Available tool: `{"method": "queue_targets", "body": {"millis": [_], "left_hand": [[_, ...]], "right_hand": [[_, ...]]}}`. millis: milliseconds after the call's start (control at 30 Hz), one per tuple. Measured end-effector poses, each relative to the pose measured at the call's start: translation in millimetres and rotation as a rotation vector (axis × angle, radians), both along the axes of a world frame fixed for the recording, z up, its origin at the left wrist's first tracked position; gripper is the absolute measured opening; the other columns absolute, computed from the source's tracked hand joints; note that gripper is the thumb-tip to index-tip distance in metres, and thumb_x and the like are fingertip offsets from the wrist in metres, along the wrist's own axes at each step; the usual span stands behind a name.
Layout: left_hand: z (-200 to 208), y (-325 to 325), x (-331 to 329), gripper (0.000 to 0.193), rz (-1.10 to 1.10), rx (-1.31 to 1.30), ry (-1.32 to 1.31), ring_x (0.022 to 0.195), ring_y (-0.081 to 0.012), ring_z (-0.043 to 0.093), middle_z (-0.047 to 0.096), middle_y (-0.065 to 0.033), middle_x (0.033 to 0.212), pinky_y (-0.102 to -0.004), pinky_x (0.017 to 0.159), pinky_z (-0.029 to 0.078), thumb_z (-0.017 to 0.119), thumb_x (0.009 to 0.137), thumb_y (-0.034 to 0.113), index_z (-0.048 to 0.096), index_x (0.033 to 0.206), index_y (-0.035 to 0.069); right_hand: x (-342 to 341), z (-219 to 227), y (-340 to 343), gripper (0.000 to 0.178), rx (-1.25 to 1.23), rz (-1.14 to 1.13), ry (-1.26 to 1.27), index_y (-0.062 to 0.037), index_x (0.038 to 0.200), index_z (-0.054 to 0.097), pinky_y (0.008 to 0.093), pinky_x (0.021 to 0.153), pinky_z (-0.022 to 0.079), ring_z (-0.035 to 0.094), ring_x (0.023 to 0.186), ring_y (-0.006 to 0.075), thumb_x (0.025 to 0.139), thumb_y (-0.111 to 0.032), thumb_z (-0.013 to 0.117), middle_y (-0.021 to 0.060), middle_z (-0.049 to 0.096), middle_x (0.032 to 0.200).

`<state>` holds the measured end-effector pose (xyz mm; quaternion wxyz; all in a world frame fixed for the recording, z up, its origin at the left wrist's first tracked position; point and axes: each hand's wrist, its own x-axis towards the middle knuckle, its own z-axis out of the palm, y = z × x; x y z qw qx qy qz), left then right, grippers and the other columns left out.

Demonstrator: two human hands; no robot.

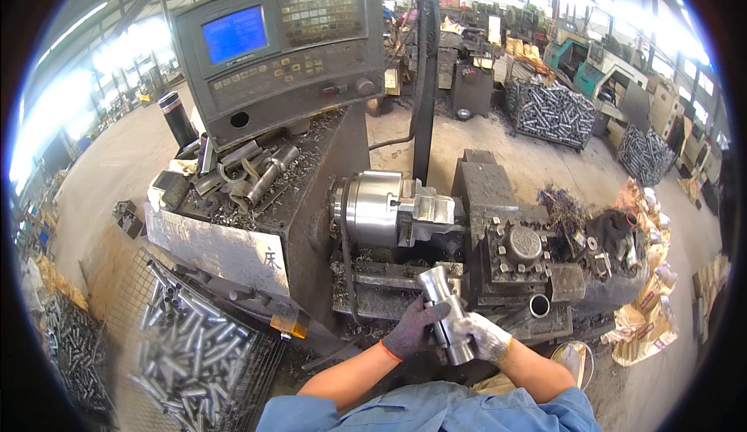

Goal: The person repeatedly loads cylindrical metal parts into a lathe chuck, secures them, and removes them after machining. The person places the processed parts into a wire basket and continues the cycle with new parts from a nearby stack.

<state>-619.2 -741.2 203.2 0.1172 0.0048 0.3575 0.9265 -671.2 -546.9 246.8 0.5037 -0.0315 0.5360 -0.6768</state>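
Both my hands hold one shiny turned metal part, a short shaft (438, 286) with a flared upper end, tilted in front of my chest. My left hand (406, 331), in a dark grey glove with an orange cuff, is wrapped round its left side. My right hand (485, 337), in a whitish glove, grips its right side. Just beyond the hands is a lathe with a bright steel chuck (375, 208) and jaws (429, 210). To the right of the chuck stands the dark tool post (521, 247). The fingertips are partly hidden behind the shaft.
A control panel (311, 47) with a blue screen rises at upper left. Metal pieces (272, 171) and chips lie on the headstock. At lower left stands a wire basket (263, 366) of metal parts. More filled baskets (554, 113) stand far right. Brown paper (642, 327) lies right.
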Motion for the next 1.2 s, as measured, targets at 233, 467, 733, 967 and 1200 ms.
{"method": "queue_targets", "body": {"millis": [233,467,733,967,1200], "left_hand": [[-63,29,-19,0.062,0.157,-0.660,-0.300,0.118,-0.0268,0.069,0.069,-0.0137,0.129,-0.0409,0.102,0.058,0.078,0.100,0.029,0.052,0.149,0.002],[-93,2,-6,0.062,0.055,0.189,-0.302,0.124,-0.0353,0.067,0.069,-0.0165,0.134,-0.0520,0.110,0.052,0.059,0.105,0.058,0.063,0.138,0.005],[-72,-11,5,0.082,-0.161,0.388,-0.312,0.093,-0.0335,0.074,0.074,-0.0213,0.116,-0.0474,0.080,0.065,0.050,0.107,0.068,0.053,0.154,0.000],[-44,20,-4,0.085,-0.279,0.207,-0.258,0.104,-0.0414,0.075,0.072,-0.0261,0.128,-0.0533,0.092,0.062,0.050,0.106,0.069,0.048,0.159,0.002],[-18,22,15,0.061,-0.210,0.062,-0.403,0.108,-0.0276,0.073,0.072,-0.0144,0.119,-0.0436,0.096,0.063,0.061,0.109,0.053,0.055,0.146,0.005]], "right_hand": [[25,-96,25,0.110,0.786,-0.024,0.669,0.0167,0.147,0.039,0.0372,0.073,0.063,0.074,0.091,0.0236,0.073,-0.042,0.095,0.0192,0.072,0.113],[65,-114,155,0.043,0.598,0.062,0.729,-0.0021,0.091,0.082,0.0393,0.065,0.054,0.068,0.067,0.0225,0.084,-0.044,0.083,0.0100,0.073,0.073],[104,-134,385,0.055,1.446,-0.032,0.128,-0.0008,0.123,0.074,0.0428,0.082,0.063,0.078,0.087,0.0309,0.081,-0.035,0.086,0.0161,0.080,0.094],[-1,-45,243,0.069,0.930,-0.360,1.050,-0.0055,0.144,0.062,0.0452,0.106,0.054,0.069,0.124,0.0398,0.083,-0.036,0.077,0.0235,0.072,0.135],[-11,-1,85,0.050,0.509,0.090,1.435,-0.0161,0.133,0.069,0.0442,0.092,0.060,0.073,0.111,0.0361,0.087,-0.034,0.078,0.0172,0.075,0.121]]}}
